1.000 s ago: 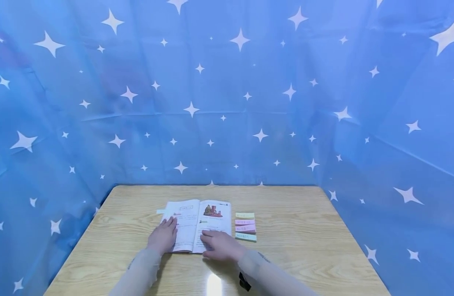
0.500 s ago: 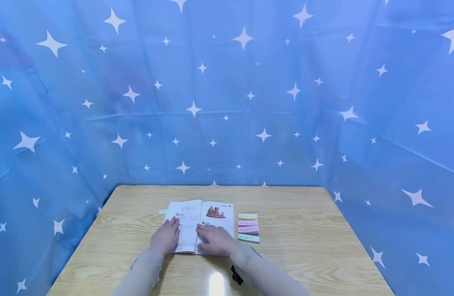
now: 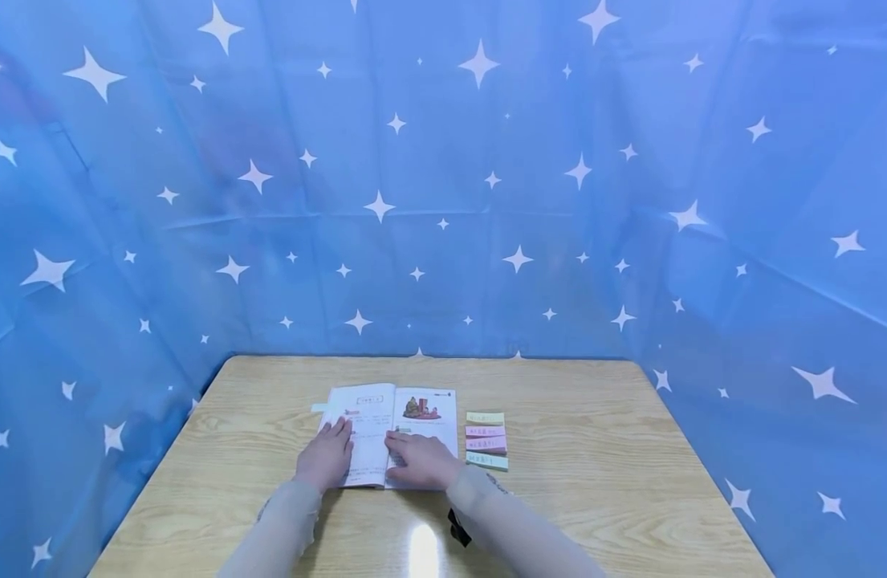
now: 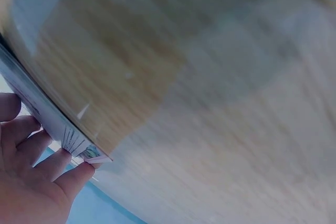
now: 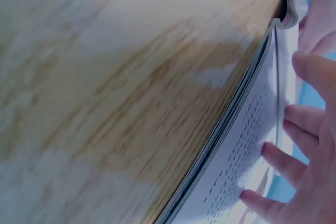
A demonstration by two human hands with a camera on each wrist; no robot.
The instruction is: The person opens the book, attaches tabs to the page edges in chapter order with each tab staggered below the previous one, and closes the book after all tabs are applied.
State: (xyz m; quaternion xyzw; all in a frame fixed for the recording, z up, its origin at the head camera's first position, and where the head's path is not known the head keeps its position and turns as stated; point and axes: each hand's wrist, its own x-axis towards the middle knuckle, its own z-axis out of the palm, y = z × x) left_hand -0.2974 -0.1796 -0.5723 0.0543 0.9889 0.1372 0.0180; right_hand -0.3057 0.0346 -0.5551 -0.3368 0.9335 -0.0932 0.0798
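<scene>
An open book (image 3: 367,457) lies flat on the wooden table, with printed text on both pages and a coloured picture at the top of its right page. My left hand (image 3: 324,456) rests with spread fingers on the left page near its outer edge; the left wrist view shows those fingertips (image 4: 79,179) on the page. My right hand (image 3: 423,461) lies across the lower right page, its fingertips close to the centre fold. In the right wrist view the fingers of the right hand (image 5: 310,145) are extended over the printed page (image 5: 231,177).
Right of the book lie several sticky notes in yellow, pink and green (image 3: 486,441), with handwriting on them. A pale tab (image 3: 318,408) sticks out from the book's left edge. Behind the table (image 3: 595,466) hangs a blue curtain (image 3: 443,177) with white stars.
My right hand has slid left and up across the right page toward the fold. The left hand stays on the left page. The head view has shifted slightly.
</scene>
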